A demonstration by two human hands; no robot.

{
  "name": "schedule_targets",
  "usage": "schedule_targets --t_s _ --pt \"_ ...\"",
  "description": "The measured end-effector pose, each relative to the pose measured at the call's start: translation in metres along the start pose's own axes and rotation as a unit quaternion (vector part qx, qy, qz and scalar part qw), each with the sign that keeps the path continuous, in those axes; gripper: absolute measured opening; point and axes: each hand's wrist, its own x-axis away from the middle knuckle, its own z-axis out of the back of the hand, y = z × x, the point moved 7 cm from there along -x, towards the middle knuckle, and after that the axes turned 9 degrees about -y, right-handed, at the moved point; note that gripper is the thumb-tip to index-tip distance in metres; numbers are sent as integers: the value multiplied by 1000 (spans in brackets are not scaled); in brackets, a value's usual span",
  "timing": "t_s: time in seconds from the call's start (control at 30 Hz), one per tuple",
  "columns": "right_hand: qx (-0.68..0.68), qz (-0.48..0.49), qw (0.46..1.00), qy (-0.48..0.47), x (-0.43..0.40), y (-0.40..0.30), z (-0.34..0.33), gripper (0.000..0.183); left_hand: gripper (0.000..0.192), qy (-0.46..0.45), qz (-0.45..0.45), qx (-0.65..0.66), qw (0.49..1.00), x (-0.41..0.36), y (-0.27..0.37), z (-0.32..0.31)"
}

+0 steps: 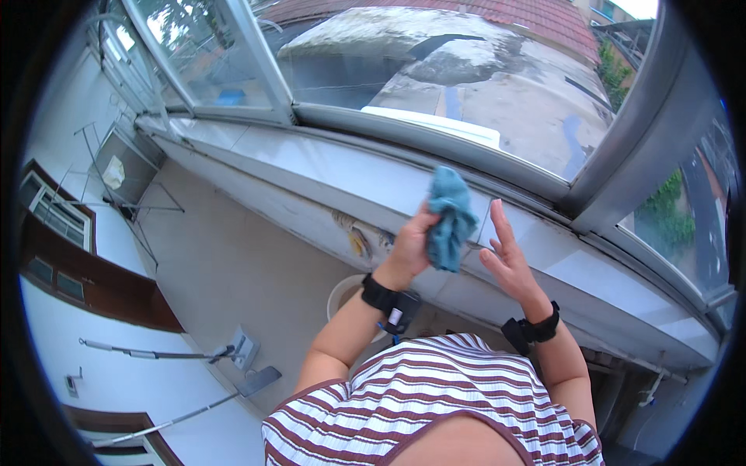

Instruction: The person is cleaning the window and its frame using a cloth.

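A bunched teal cloth (449,224) is gripped by my left hand (411,247), above the white tiled window sill (338,177). To its right, my right hand (510,259) is raised over the sill with nothing in it, its fingers extended and the thumb apart. The two hands do not touch. Behind the cloth runs the metal frame of the sliding window (431,143). Each wrist wears a black strap with a small dark device. Whether the cloth touches the sill I cannot tell.
A pale round bucket (338,297) stands on the floor below my left forearm. A broom and a long-handled dustpan (245,346) are by the wall at the lower left. A metal drying rack (125,204) stands farther off. A thick window post (635,140) rises on the right.
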Motion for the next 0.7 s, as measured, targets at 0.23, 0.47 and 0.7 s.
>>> schedule_targets --t_s 0.23,0.47,0.7 --pt "-170 1 984 44 -18 87 -16 57 58 -108 71 -86 988 -7 -44 -40" --pt "-398 -74 909 100 -30 86 11 26 61 -111 47 -383 916 -8 -34 -41" --pt "-572 -70 817 -5 -64 39 53 57 43 -29 -122 -455 882 4 34 -10"
